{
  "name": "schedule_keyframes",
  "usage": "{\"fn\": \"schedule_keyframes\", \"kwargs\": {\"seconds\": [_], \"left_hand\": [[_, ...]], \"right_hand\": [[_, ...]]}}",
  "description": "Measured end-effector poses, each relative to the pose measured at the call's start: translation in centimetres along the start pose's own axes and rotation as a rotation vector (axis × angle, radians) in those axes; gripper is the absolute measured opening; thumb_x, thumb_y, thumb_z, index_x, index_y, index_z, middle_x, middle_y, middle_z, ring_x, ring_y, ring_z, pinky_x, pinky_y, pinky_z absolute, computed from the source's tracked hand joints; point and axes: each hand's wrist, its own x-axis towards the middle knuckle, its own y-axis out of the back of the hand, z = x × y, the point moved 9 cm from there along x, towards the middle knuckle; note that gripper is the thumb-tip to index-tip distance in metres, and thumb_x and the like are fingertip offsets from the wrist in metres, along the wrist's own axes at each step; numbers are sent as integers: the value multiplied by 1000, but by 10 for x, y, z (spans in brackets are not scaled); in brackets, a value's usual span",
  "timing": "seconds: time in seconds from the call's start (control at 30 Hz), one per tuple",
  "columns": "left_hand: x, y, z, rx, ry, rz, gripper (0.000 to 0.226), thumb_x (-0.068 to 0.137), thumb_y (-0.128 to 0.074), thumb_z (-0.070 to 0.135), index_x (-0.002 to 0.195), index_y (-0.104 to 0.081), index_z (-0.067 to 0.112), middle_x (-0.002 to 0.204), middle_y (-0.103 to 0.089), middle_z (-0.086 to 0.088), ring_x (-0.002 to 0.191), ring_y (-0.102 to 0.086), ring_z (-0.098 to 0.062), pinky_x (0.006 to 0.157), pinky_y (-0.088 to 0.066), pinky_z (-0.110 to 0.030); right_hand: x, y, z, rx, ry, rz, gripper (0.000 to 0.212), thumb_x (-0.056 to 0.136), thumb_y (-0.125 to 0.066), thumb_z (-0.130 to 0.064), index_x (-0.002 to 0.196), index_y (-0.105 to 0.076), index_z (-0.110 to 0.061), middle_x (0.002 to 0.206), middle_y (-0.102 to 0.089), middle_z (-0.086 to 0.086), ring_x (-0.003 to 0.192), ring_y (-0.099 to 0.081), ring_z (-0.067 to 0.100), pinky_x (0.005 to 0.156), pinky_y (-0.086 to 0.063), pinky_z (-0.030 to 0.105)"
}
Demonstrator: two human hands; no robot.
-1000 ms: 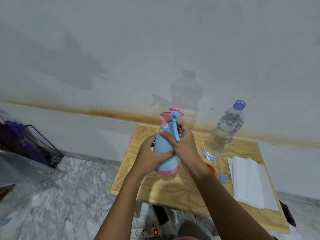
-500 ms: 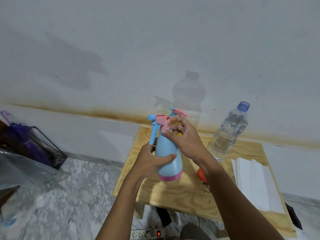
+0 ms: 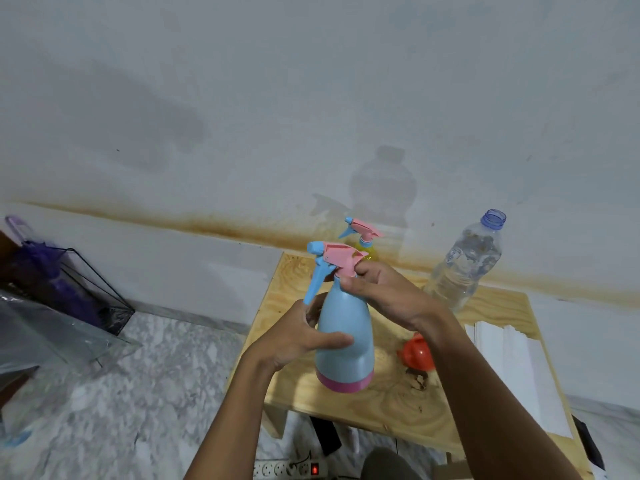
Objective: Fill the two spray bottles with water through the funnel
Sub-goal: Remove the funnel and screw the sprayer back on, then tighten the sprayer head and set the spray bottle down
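1. Both hands share one object: my left hand (image 3: 298, 337) is wrapped around the body of the blue spray bottle (image 3: 344, 341), fingers closed on its smooth, tapering flank, while my right hand (image 3: 384, 292) pinches the neck collar just beneath the pink-and-blue trigger head (image 3: 332, 261).
2. I hold the bottle upright and lifted clear of the wooden table (image 3: 398, 407). I judge this split grip serves twisting — one hand braces the body, the other turns the head; whether it is loosening or tightening I cannot tell.
3. Bottle material: opaque matt plastic, conical, with a pink band at the base.
4. A second spray bottle (image 3: 363, 242), yellow-bodied with a matching head on, stands at the table's far edge, mostly hidden behind my right hand.
5. An uncapped clear water bottle (image 3: 464, 268) — thin, ribbed, partly full — stands at the far right of the table, within reach for pouring.
6. An orange-red funnel (image 3: 415, 353) lies on the plywood beside my right forearm, next to a stack of white paper tissues (image 3: 512, 368).
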Motion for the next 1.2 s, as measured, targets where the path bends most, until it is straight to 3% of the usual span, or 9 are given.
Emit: {"fn": "schedule_keyframes", "kwargs": {"seconds": [0.07,0.2,0.3,0.47,0.63,0.8,0.97,1.07,1.2], "left_hand": [[1,-3,1,-19,-11,-3,57,60,-86,31,114,-67,28,115,-73,6,112,-67,-13,96,-54,-32],[11,7,3,155,-45,144,63,61,-85,44,120,-66,33,114,-71,10,110,-64,-12,96,-55,-40],[16,9,-3,180,-42,219,64,57,-84,49,117,-65,40,110,-69,12,104,-64,-7,89,-57,-36],[23,5,-5,130,-90,256,59,55,-83,46,111,-66,42,113,-68,7,103,-64,-11,85,-57,-35],[22,6,-12,135,-44,153,55,65,-87,39,117,-67,38,115,-70,9,109,-64,-13,94,-55,-42],[21,-18,-26,137,60,-114,53,73,-87,16,122,-68,24,119,-71,5,116,-63,-15,99,-53,-38],[22,-4,-75,227,291,-184,80,68,-88,26,139,-53,28,121,-67,5,114,-63,-9,98,-53,-29],[14,30,-135,394,510,-120,100,60,-92,44,146,-46,21,121,-61,3,112,-60,-9,99,-48,-24],[30,64,-194,606,622,165,100,70,-81,56,150,-38,14,149,-45,-7,134,-46,-24,107,-41,-33]], "right_hand": [[-2,0,-1,20,21,-18,34,85,-72,-40,111,-70,-17,109,-74,-5,107,-67,12,91,-50,24],[-3,11,-3,-29,78,231,23,86,-70,-30,103,-72,-15,106,-76,-2,103,-70,10,85,-53,21],[-6,15,-1,-94,96,366,11,90,-71,-26,88,-72,-15,84,-74,-7,80,-67,6,71,-49,18],[-11,16,-4,-206,170,512,25,92,-69,-26,69,-59,-26,57,-51,-18,58,-45,0,58,-35,14],[-10,14,-1,-223,112,447,10,90,-71,-29,86,-71,-20,74,-68,-14,72,-62,-2,67,-44,11],[-5,12,26,-28,-46,247,25,95,-62,-34,118,-69,-27,86,-66,-6,84,-60,9,81,-50,26],[1,26,55,44,-87,261,24,91,-59,-45,103,-73,-29,108,-67,9,87,-57,17,88,-53,42],[0,50,79,-4,-151,315,22,96,-58,-36,103,-72,-20,117,-72,0,76,-61,21,80,-53,41],[6,70,117,-74,-273,317,15,98,-59,-30,112,-64,-32,97,-73,6,94,-68,28,69,-59,39]]}}
